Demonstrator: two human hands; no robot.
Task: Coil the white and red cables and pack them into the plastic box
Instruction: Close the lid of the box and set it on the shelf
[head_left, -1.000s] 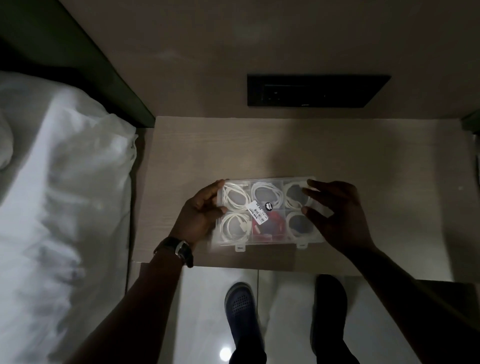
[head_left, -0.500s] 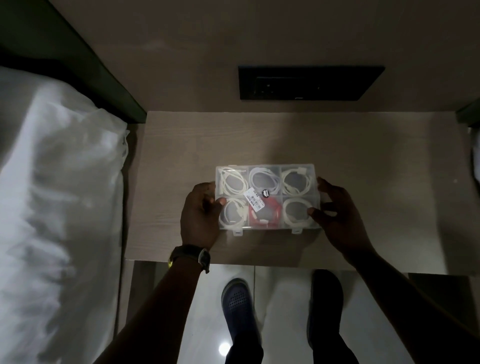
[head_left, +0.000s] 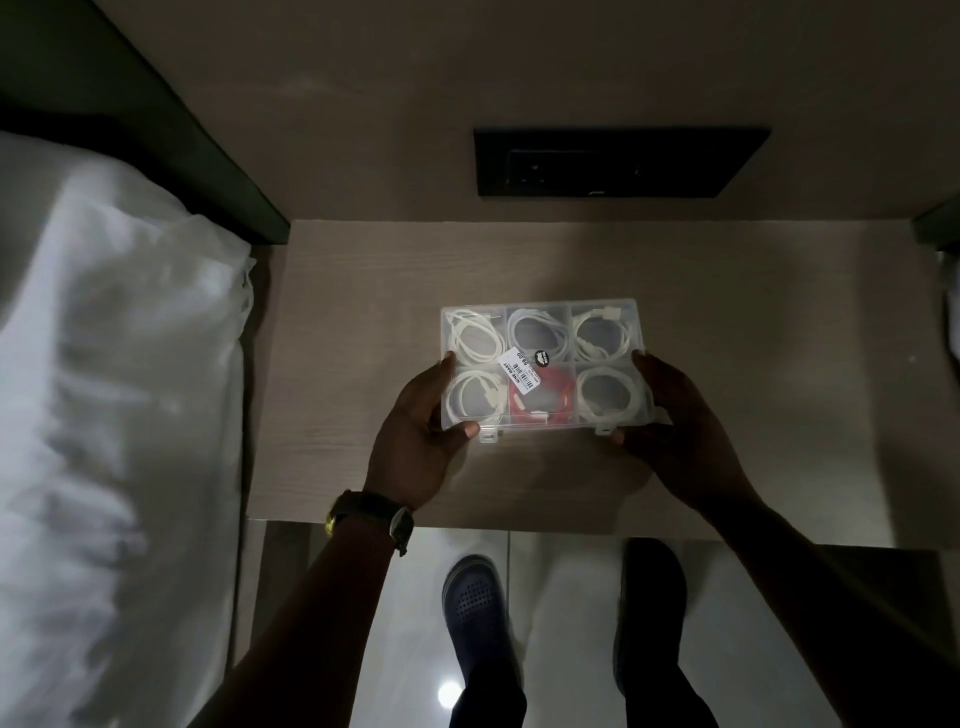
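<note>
**Now both hands are gripping the closed box**

Down on the wooden surface (head_left: 363, 291), the box (head_left: 543, 366) is sitting flat near the middle, its clear lid shut and two small latches (head_left: 488, 438) poking out along the near edge. Six compartments are showing through the lid. White cables (head_left: 475, 340) are lying coiled in all three far compartments and in the near left and near right ones — the red cable (head_left: 540, 402) is filling the near middle one. A white price label (head_left: 519, 371) and a small black sticker (head_left: 542, 357) are sitting on the lid around its centre.

The left hand (head_left: 415, 447) is grasping the box at its near left corner, thumb pressing by the front edge and fingers wrapping up the left side. The right hand (head_left: 680, 436) is grasping the near right corner the same way, fingertips reaching up the right side. A watch (head_left: 371, 514) is circling the left wrist.

Beyond the surface a dark socket panel (head_left: 618, 161) is set into the wall. A bed (head_left: 114, 389) with white bedding is lying just beside the surface on the left. Below the near edge, on a glossy tiled floor (head_left: 566, 597), the person's shoes are showing — a blue perforated clog (head_left: 475, 603) and a darker shoe (head_left: 652, 597) beside it.
</note>
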